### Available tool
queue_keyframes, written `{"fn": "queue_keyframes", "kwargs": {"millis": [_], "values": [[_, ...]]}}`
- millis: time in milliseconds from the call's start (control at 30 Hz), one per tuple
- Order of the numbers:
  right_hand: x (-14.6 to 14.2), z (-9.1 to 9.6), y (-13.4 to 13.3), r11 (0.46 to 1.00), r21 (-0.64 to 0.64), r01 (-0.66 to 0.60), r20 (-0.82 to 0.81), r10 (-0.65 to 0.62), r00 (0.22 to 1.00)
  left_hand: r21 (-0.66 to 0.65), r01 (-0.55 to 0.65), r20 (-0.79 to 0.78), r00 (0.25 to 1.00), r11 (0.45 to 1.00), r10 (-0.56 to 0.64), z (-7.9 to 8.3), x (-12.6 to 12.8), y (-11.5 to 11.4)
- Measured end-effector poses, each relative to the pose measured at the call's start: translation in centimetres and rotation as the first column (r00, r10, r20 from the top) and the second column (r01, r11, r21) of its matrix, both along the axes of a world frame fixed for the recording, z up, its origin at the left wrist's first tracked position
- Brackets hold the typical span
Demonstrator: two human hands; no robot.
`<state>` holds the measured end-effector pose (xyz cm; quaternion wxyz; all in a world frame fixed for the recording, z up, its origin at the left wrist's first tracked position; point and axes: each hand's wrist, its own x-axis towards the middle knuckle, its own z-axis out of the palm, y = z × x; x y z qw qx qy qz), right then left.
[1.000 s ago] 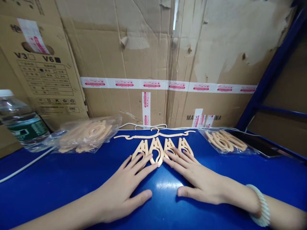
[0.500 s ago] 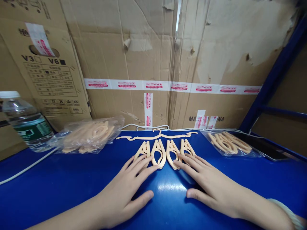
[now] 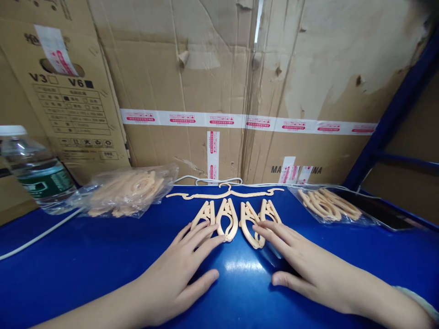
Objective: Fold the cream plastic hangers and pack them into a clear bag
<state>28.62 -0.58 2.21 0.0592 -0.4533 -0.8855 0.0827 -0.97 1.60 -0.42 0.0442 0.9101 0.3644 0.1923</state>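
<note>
Several cream folding hangers lie folded in a row on the blue table. My left hand is open, palm down, with its fingertips resting on the leftmost folded hanger and at the lower tip of the second folded hanger. Open too is my right hand, whose fingers touch the third folded hanger and partly cover the rightmost folded hanger. Both thumbs are spread away from the fingers. Behind the row, an unfolded hanger lies with its hook pointing away from me.
A clear bag of folded hangers and a water bottle stand left. Another bagged set lies right, beside a dark flat device. Cardboard walls the back, with a white cable along its foot.
The third folded hanger has turned, its lower tip shifting right and toward me. My right hand has moved slightly right. My left hand stays in place.
</note>
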Motion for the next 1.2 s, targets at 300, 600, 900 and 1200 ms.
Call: {"fn": "queue_keyframes", "kwargs": {"millis": [300, 600, 900, 1200], "values": [[1.2, 0.3, -0.3, 0.999, 0.023, 0.039, -0.015, -0.038, 0.999, 0.017, 0.009, 0.009, 1.000, 1.000, -0.010, -0.2, -0.1, 0.1], [0.0, 1.4, -1.2, 0.997, -0.080, 0.014, 0.063, -0.009, 0.998, 0.017, -0.002, -0.007, 1.000, 1.000, 0.002, 0.0, 0.0, 0.0], [-0.2, -0.2, -0.1, 0.998, -0.060, -0.011, 0.079, 0.015, 0.997, 0.024, -0.017, -0.016, 1.000, 1.000, 0.018, -0.3, -0.1, 0.1], [-0.1, -0.8, -0.1, 1.000, -0.029, -0.009, 0.037, 0.010, 0.999, 0.081, -0.018, -0.003, 1.000, 0.997, 0.019, -0.3, -0.1, -0.1]]}}
